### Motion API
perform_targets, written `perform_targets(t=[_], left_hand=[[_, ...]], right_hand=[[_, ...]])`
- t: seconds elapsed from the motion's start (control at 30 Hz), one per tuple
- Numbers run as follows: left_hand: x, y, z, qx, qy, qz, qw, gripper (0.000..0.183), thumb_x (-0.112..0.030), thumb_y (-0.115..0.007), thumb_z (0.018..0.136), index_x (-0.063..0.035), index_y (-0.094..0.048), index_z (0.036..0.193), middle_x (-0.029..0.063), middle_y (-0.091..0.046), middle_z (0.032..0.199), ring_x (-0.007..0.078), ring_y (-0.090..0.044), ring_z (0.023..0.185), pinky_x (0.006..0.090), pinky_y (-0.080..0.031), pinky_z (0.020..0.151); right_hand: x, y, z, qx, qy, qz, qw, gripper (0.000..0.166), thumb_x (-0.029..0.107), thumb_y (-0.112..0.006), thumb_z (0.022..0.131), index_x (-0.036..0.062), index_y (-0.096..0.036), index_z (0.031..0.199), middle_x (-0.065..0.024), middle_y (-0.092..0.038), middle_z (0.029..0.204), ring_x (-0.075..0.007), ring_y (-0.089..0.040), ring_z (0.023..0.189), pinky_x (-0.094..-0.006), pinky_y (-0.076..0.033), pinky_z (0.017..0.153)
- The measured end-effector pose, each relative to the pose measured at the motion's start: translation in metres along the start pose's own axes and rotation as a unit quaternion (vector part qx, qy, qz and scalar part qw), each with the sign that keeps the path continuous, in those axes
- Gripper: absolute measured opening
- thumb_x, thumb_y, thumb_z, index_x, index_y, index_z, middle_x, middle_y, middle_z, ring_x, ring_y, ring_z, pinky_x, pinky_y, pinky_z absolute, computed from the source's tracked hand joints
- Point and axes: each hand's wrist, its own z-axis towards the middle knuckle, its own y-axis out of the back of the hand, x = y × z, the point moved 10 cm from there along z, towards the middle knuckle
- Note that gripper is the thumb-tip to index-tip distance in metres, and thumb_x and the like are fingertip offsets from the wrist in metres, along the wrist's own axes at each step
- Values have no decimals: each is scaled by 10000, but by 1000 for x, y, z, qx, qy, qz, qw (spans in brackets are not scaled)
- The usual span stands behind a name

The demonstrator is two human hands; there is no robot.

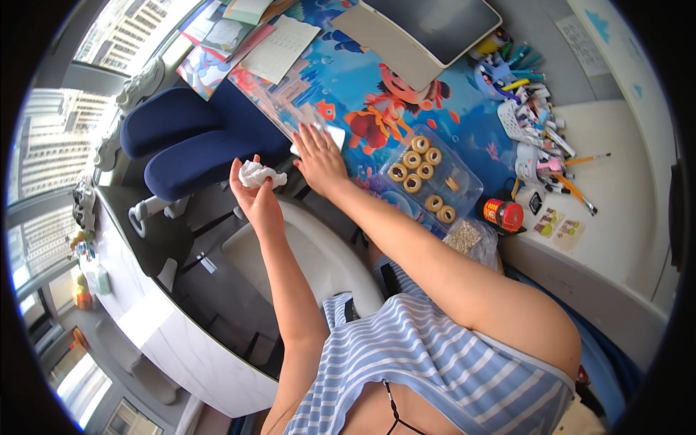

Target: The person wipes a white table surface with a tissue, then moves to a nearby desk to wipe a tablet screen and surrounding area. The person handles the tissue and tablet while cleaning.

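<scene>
My left hand (258, 198) is raised over the chair seat with a crumpled white tissue (258, 174) between its thumb and fingers. To its right, my right hand (322, 159) lies flat, fingers spread, on a white flat item (335, 138) at the edge of the desk mat (473, 117), which bears cartoon pictures. What that item is, I cannot tell. Right of my hands, a clear plastic tray (472, 187) holds several round cookies (412, 159) with dark centres. By the tray are a red-lidded jar (502, 215) and a plastic bag of pale grains (463, 237).
A tablet (435, 24) lies at the top of the desk, with papers (281, 49) and booklets to its left. Pens and markers (535, 111) crowd the right side, near paintbrushes (577, 193). A blue chair (190, 157) and a grey chair (312, 244) stand left and below.
</scene>
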Motion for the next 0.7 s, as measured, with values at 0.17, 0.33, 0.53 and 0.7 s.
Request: perform_targets(t=[0.17,0.33,0.53,0.7], left_hand=[[1,-50,56,25,-223,355,907,528,111,-628,791,-47,-472,1269,158,-583,1187,307,-626,1066,375,-513,891],[19,-148,81,135,-263,506,810,342,29,-656,838,-61,-572,1156,181,-654,1090,397,-619,1060,427,-504,884],[120,-170,60,192,-301,635,685,494,-182,-526,981,-32,-450,1445,217,-390,1536,393,-358,1430,508,-275,1169],[137,-193,-31,365,-318,605,632,494,-136,-516,965,-60,-458,1450,164,-389,1552,362,-333,1452,501,-275,1176]], right_hand=[[-10,12,-93,12,5,103,995,535,65,-494,943,32,-416,1471,-153,-349,1568,-318,-323,1454,-431,-258,1199],[-35,51,-173,1,-58,243,968,540,-57,-432,912,20,-448,1447,-173,-404,1531,-355,-358,1430,-441,-299,1184],[-66,123,-234,-77,-133,319,935,452,-96,-508,868,58,-643,1271,-129,-617,1306,-315,-597,1172,-411,-474,1007],[-135,179,-248,-129,-220,259,932,424,-2,-634,844,54,-625,1264,-150,-627,1255,-340,-637,1074,-411,-523,914]])
